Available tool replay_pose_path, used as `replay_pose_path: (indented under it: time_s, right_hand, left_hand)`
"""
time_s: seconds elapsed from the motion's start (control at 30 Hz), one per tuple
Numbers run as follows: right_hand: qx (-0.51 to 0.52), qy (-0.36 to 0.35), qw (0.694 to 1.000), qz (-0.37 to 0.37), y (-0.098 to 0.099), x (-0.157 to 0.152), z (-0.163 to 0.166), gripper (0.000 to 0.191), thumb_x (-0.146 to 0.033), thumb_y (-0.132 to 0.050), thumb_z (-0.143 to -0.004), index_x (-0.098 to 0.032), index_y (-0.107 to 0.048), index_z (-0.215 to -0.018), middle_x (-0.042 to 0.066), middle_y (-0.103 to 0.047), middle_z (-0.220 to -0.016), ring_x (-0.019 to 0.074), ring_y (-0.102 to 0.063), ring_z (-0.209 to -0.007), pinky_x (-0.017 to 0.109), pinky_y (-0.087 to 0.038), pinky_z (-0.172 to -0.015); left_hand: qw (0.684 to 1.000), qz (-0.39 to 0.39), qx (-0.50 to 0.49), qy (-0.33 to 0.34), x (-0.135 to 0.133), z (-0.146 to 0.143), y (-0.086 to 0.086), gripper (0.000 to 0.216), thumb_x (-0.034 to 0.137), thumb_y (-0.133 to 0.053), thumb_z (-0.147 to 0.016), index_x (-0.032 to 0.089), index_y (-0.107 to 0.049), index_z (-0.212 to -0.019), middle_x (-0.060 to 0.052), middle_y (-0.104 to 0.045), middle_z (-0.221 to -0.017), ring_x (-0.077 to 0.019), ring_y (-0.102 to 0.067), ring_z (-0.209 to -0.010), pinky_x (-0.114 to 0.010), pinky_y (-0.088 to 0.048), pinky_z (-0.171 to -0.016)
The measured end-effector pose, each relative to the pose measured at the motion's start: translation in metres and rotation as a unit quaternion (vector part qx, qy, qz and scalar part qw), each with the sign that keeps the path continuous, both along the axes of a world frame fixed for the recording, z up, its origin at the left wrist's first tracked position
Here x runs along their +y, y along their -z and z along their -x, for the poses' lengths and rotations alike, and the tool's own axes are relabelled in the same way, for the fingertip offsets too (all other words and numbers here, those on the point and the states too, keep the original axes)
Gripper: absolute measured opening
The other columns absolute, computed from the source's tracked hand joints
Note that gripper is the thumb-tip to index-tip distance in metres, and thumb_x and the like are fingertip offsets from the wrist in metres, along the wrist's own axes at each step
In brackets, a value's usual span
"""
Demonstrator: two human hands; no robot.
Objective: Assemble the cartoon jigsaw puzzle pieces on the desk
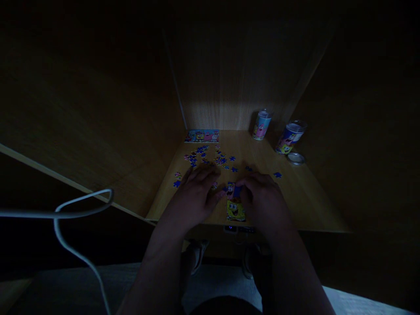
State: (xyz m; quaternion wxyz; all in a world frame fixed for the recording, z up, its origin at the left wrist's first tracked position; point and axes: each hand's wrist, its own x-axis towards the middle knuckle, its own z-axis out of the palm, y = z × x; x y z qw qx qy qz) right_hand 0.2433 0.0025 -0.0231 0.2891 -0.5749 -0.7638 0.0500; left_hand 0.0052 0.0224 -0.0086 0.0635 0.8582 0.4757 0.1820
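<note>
A partly joined jigsaw puzzle (235, 211) lies near the table's front edge, with a yellow cartoon face at its lower end and blue and pink at the top. On its right side, my right hand (264, 199) is curled, thumb and forefinger closed at a blue puzzle piece (236, 191) along the upper edge. My left hand (195, 192) rests to the left of the puzzle with thumb and fingers apart. Its thumb tip is beside a small blue piece (225, 189). Its fingers reach over loose jigsaw pieces (220, 160), hiding some of them.
More pieces (197, 153) are scattered at the back left, and one blue piece (277, 175) lies at right. A picture card (201, 136) is by the back wall. Two printed cans (261, 127) (288, 139) and a round lid (295, 158) stand at right. A white cable (82, 214) hangs left.
</note>
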Motion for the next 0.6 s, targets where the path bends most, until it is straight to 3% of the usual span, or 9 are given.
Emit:
replay_pose_path:
  time_s: [0.23,0.37,0.47,0.6]
  right_hand:
    - [-0.002,-0.005,1.000,-0.003,0.0007,0.0007,-0.0009,0.022,-0.014,-0.062,-0.102,-0.025,-0.081,-0.106,0.009,-0.080,-0.112,0.0316,-0.070,-0.111,0.049,-0.054,-0.103]
    - [0.003,-0.004,1.000,0.001,0.0003,0.0009,-0.0012,0.023,-0.014,-0.061,-0.102,-0.026,-0.081,-0.105,0.009,-0.080,-0.112,0.0313,-0.070,-0.112,0.049,-0.054,-0.104]
    - [0.002,-0.005,1.000,0.002,0.0003,0.0010,-0.0014,0.023,-0.014,-0.061,-0.102,-0.026,-0.081,-0.106,0.009,-0.080,-0.113,0.0308,-0.070,-0.111,0.049,-0.054,-0.104]
    - [0.009,-0.007,1.000,0.003,0.0011,0.0008,-0.0014,0.024,-0.014,-0.060,-0.103,-0.026,-0.081,-0.108,0.009,-0.080,-0.113,0.0305,-0.070,-0.113,0.049,-0.054,-0.105]
  left_hand:
    - [1.000,0.003,0.003,0.009,0.0003,-0.0001,-0.0011,0.047,0.042,-0.058,-0.118,0.019,-0.064,-0.159,-0.017,-0.064,-0.168,-0.0359,-0.053,-0.162,-0.065,-0.034,-0.139]
    - [1.000,0.002,-0.009,0.007,0.0017,0.0005,0.0027,0.051,0.044,-0.056,-0.119,0.018,-0.062,-0.162,-0.017,-0.062,-0.170,-0.0349,-0.053,-0.163,-0.060,-0.040,-0.138]
    - [1.000,-0.004,-0.023,0.005,0.0021,0.0006,0.0042,0.052,0.044,-0.057,-0.118,0.018,-0.060,-0.163,-0.017,-0.063,-0.169,-0.0347,-0.053,-0.163,-0.057,-0.044,-0.135]
    - [1.000,-0.010,-0.023,0.006,0.0010,0.0010,0.0024,0.045,0.041,-0.063,-0.116,0.019,-0.065,-0.155,-0.018,-0.057,-0.174,-0.0351,-0.048,-0.166,-0.059,-0.041,-0.137]
